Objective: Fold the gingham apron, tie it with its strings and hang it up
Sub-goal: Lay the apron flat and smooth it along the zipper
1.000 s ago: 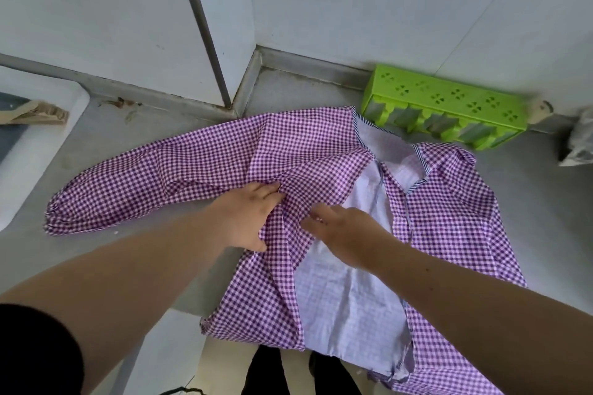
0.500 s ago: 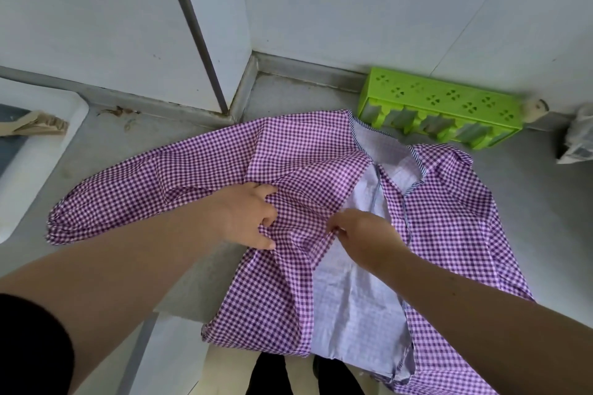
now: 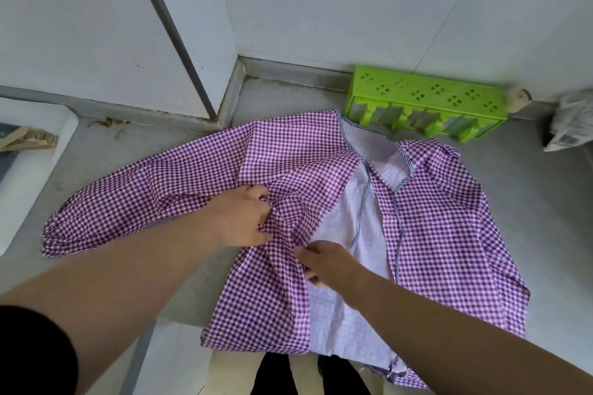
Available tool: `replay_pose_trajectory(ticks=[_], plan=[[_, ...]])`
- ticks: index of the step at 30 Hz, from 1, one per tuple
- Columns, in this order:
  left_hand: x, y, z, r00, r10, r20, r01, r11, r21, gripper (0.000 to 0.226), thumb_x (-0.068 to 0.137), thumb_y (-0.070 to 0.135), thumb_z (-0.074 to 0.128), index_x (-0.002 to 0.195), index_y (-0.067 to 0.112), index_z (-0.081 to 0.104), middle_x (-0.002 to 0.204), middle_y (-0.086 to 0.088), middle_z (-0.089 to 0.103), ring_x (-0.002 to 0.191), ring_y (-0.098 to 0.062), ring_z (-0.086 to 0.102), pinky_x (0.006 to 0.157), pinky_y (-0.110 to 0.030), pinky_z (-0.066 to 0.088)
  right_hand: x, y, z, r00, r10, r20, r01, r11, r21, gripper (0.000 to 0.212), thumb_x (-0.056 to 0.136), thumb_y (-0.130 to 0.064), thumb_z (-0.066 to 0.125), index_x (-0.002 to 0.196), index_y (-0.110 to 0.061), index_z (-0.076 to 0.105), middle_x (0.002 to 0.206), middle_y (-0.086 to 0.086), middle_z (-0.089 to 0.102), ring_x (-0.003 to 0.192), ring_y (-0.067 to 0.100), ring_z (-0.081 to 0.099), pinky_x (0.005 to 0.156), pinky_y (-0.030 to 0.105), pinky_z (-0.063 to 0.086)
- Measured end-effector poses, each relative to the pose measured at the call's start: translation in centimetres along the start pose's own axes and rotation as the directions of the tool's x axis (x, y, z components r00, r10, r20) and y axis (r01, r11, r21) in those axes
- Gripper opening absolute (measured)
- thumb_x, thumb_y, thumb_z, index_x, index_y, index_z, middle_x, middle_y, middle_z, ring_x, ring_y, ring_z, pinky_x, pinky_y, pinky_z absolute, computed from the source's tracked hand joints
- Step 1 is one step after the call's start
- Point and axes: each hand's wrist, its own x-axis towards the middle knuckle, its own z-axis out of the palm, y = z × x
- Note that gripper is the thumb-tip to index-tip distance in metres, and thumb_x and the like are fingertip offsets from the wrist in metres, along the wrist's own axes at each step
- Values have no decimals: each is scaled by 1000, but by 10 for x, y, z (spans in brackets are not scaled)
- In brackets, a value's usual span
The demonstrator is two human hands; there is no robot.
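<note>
Fingers of the left hand are curled into a bunch of purple checked cloth, gripping a fold of the gingham apron near its middle. Just below and to the right of them, the fingers of the right hand pinch the inner edge of the same front panel, where the check meets the pale lining. Around both hands the apron lies spread on the grey worktop, its front open and its lower hem hanging over the near edge. One long sleeve stretches away to the left of the left fingers, flat on the worktop. Beyond the fingers, past the apron's collar and against the white wall, a green plastic rack lies on its side. Far to the left sits a white tray with a scrap of brown paper on it.
</note>
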Motion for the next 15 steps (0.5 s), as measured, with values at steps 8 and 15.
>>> replay_pose_trajectory(ticks=[8, 15], plan=[[-1, -5, 18, 1000, -8, -26, 11, 994, 109, 100, 76, 82, 60, 151, 19, 46, 173, -1, 14, 155, -26, 24, 131, -46, 15, -4, 2, -9, 980, 30, -195, -20, 999, 50, 29, 104, -30, 41, 116, -10, 59, 114, 15, 70, 106, 37, 69, 94, 55, 58], [-5, -3, 28, 998, -60, -34, 64, 987, 146, 117, 72, 84, 67, 160, 18, 26, 176, -9, -6, 161, -30, 5, 132, -48, 4, -30, 17, -27, 999, -43, -33, 45, 998, 42, 30, 104, -45, 49, 114, -24, 68, 110, -6, 74, 106, 15, 68, 104, 41, 51]])
